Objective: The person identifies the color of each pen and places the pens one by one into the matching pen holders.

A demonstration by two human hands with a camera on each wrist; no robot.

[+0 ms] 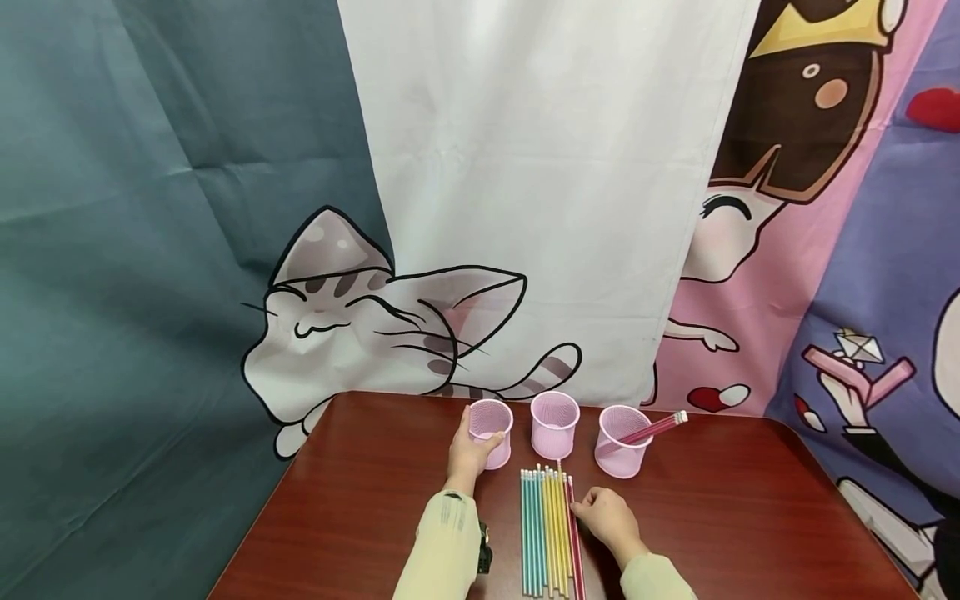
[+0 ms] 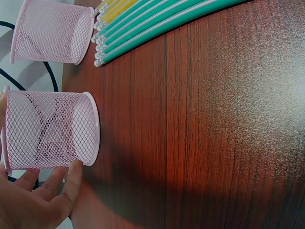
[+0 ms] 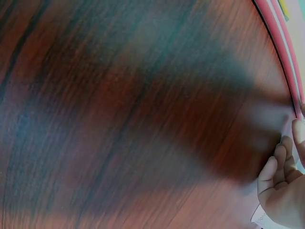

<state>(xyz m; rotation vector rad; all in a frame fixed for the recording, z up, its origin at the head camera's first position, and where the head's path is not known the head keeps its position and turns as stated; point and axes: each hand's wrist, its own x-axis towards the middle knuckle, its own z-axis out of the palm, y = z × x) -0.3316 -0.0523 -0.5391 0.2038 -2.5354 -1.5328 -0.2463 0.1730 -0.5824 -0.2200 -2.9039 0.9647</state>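
Observation:
My left hand point(image 1: 467, 457) holds the leftmost pink mesh pen cup point(image 2: 51, 129), thumb on one side and fingers round the other. That cup stands upright on the table. At the right edge of the pencil row, my right hand point(image 1: 611, 518) pinches a red pencil point(image 3: 281, 45) between thumb and fingertips. The pencil lies along the row, and the hand partly hides it in the right wrist view. Teal pencils point(image 1: 533, 533) lie on the row's left, with yellow pencils point(image 1: 556, 533) between them and the red, eraser ends away from me.
A second pink mesh cup point(image 1: 555, 437) stands at the middle back. The right-hand cup point(image 1: 617, 461) has red pencils point(image 1: 660, 427) leaning out of it. Behind the brown table point(image 1: 360, 500) hangs a printed cloth point(image 1: 555, 208).

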